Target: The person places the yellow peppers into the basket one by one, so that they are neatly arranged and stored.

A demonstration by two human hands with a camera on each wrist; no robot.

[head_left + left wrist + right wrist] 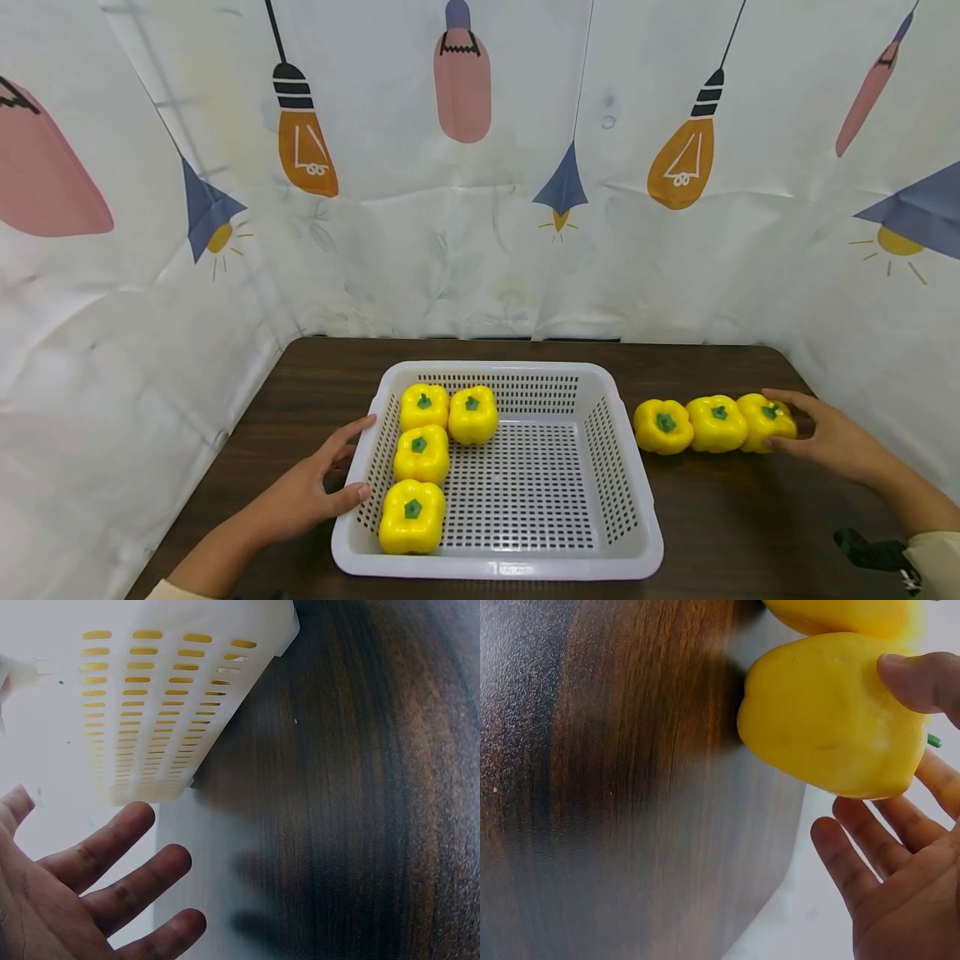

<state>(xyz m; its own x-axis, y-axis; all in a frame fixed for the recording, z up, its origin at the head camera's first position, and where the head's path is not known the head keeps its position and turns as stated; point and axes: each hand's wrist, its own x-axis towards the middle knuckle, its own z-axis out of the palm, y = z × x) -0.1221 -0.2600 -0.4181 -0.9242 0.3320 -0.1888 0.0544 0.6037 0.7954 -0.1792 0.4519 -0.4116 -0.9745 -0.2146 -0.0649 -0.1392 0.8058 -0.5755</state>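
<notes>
Left hand (313, 487) touches the basket (497, 568) of four peppers (433, 468), grip spread; right hand (842, 437) pinches in its grip the end pepper (757, 425) of three on the bench (727, 525).

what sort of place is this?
Probably a small staged indoor workspace: sheeting printed with bulbs and lamps encloses a dark table, which bears a white basket and yellow peppers.

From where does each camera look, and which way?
Head: worn on the head, facing forward and down at the basket, peppers and table; left hand, right hand and forearms show.
Left wrist: worn there, facing the basket's slotted outside; left fingers show.
Right wrist: worn there, facing the end pepper; right thumb and fingers show.
Head and right wrist share that pepper.
</notes>
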